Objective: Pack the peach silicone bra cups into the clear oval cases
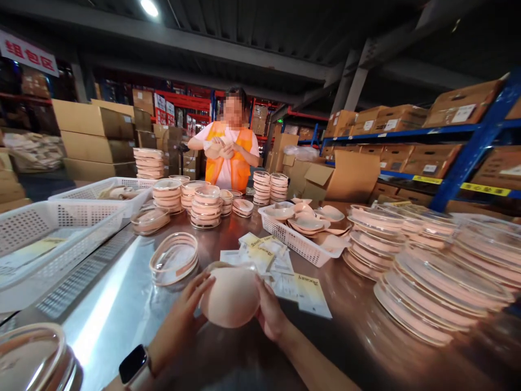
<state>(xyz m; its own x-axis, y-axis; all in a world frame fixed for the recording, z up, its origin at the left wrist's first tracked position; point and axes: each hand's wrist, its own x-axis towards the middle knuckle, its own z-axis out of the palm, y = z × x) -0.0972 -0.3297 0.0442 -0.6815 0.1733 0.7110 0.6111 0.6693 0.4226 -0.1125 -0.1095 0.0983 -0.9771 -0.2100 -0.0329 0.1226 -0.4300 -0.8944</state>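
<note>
Head view: a beige pad [230,297] is held up over the table [345,342], toward its near edge, its rounded side facing the camera.
Left hand [186,305]: wrapped on the pad's left side, fingers set along the rim.
Right hand [271,309]: set on the pad's right side, holding it; some fingertips are hidden behind.
Pad's grip: probably soft, so light, even pressure at the rim is advised, lest the dome be dented.
Cards [312,296]: spread just beyond the pad, toward the table's middle; best not brushed by the fingers.
Round cases [437,296]: stacked toward the table's right edge, where they could be toppled by a wide swing of the right arm; another case [173,263] is placed just beyond the left hand.
</note>
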